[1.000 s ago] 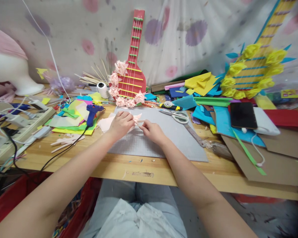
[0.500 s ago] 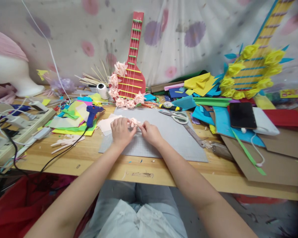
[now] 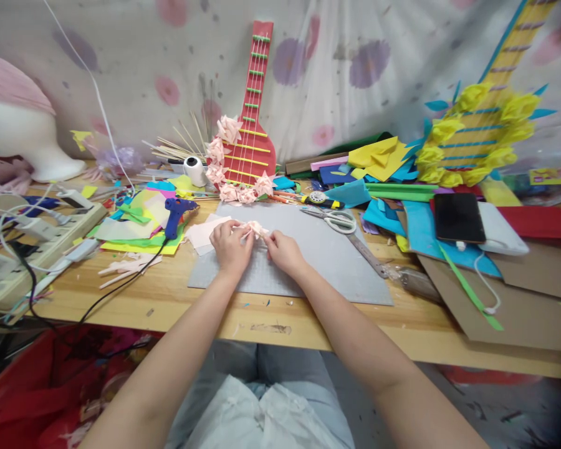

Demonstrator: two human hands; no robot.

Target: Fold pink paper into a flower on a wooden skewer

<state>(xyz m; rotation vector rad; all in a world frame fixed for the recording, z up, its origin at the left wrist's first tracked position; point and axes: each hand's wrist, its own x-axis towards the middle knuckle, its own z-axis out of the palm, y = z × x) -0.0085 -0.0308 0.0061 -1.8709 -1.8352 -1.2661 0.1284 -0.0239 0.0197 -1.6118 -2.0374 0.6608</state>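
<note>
Between my two hands is a small pale pink paper flower (image 3: 254, 228), held just above a grey cutting mat (image 3: 327, 268). My left hand (image 3: 232, 248) is closed, its fingers curled round the flower's left side. The thumb and fingertips of my right hand (image 3: 284, 252) pinch the flower's right edge. Flat pink paper sheets (image 3: 204, 233) lie by my left hand. Behind the mat a red paper guitar (image 3: 250, 153) leans upright, with similar pink flowers (image 3: 216, 163) along its left side and bottom.
A blue glue gun (image 3: 174, 218) rests on coloured sheets at left, near a power strip (image 3: 51, 249). Scissors (image 3: 336, 221) and a metal ruler (image 3: 367, 254) lie on the mat's right. Further right are a phone (image 3: 459, 217), cardboard (image 3: 495, 305) and a yellow guitar (image 3: 477, 134).
My fingers have shifted slightly around the pink flower, and more of it shows between my hands. The whole view has moved a little.
</note>
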